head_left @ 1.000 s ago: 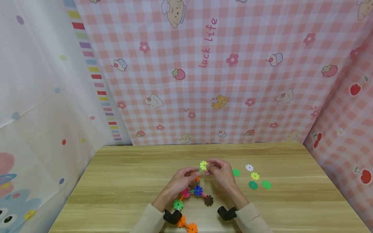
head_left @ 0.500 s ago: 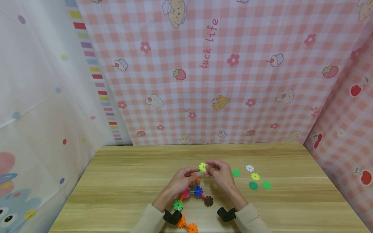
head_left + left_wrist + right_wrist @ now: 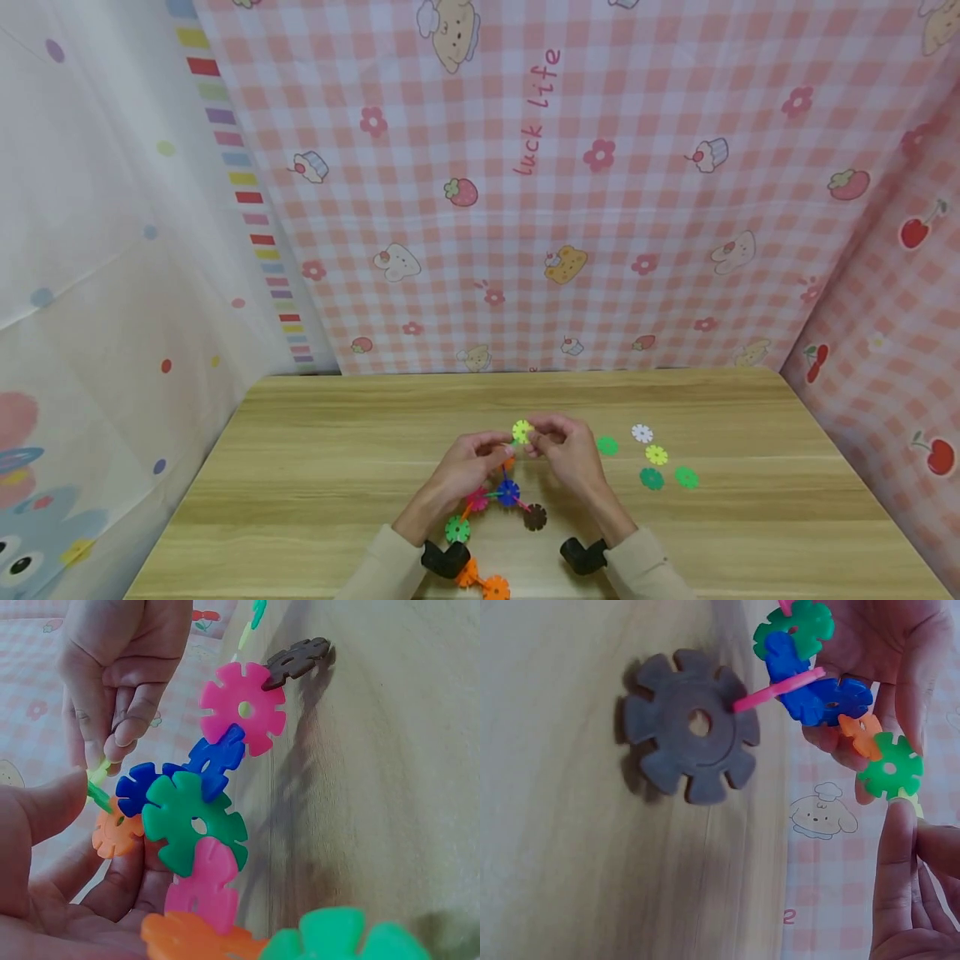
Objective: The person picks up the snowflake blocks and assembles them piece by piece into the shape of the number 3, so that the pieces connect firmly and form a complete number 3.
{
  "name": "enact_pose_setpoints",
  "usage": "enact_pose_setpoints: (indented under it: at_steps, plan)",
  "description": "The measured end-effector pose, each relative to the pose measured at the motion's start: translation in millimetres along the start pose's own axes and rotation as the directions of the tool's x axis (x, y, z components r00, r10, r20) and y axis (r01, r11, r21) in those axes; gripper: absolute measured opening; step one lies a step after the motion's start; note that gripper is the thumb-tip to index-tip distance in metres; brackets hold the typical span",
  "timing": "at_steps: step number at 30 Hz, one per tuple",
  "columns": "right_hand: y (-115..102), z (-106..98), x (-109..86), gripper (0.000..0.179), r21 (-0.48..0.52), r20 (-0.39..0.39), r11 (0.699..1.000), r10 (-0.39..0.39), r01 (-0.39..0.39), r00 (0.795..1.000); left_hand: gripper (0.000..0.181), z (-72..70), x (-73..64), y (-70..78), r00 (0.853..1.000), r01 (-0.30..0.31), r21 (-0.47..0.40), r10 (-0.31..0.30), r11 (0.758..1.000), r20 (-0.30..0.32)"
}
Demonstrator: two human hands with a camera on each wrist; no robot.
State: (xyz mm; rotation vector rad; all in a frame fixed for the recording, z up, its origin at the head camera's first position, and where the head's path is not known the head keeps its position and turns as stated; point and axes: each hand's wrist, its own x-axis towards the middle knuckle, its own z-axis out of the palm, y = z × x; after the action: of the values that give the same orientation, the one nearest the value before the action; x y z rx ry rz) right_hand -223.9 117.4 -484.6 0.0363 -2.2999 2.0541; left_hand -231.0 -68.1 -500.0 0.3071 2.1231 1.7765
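Observation:
My right hand (image 3: 572, 454) pinches a yellow notched snowflake disc (image 3: 522, 431) by its edge. In the right wrist view, that yellow disc meets a green snowflake disc (image 3: 889, 766), the end of a joined chain. My left hand (image 3: 463, 467) holds this end of the chain, thumb against the green disc and fingers behind an orange disc (image 3: 112, 838). From there the chain runs through blue discs (image 3: 508, 492), another green disc (image 3: 180, 817) and pink discs (image 3: 225, 705). A brown disc (image 3: 535, 517) hangs on a pink piece, close over the table.
Loose discs lie right of my right hand: white (image 3: 642, 432), yellow (image 3: 656, 454) and several green (image 3: 686, 477). Orange discs (image 3: 495, 587) of the structure reach the near edge of the wooden table (image 3: 315, 492). A checked cloth (image 3: 480, 225) hangs behind.
My right hand has come slightly down and left with the yellow disc, closer to my left fingers. The left hand stays in place; the brown disc has shifted very slightly.

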Motion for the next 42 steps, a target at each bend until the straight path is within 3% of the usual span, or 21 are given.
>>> enact_pose_setpoints:
  at_steps: [9,19,30,35,42]
  plan:
    - [-21,3,-12.1,0.016,-0.062,-0.023,0.997,-0.045,0.043,0.999,0.038,-0.1,0.1,1.1,1.0,-0.024,0.031,0.024,0.999,-0.004]
    - [2,-2,-1.9,0.015,-0.01,0.023,1.0,-0.026,0.026,0.999,0.039,-1.3,0.1,0.5,0.999,-0.026,-0.005,0.026,1.0,0.026]
    - [2,-7,-0.8,0.018,-0.021,0.115,0.998,-0.053,0.056,0.992,0.037,-1.0,-2.1,2.9,0.998,-0.022,-0.024,0.023,0.999,0.057]
    - [1,-6,-1.2,0.018,-0.02,0.103,0.999,-0.041,0.044,0.994,0.037,-0.9,-2.5,5.5,0.998,-0.035,-0.022,0.036,0.999,0.059]
    - [1,-8,1.0,0.022,0.019,0.121,0.999,-0.031,0.029,0.992,0.036,-1.3,-3.3,9.2,0.998,-0.002,0.01,0.001,1.0,0.069]
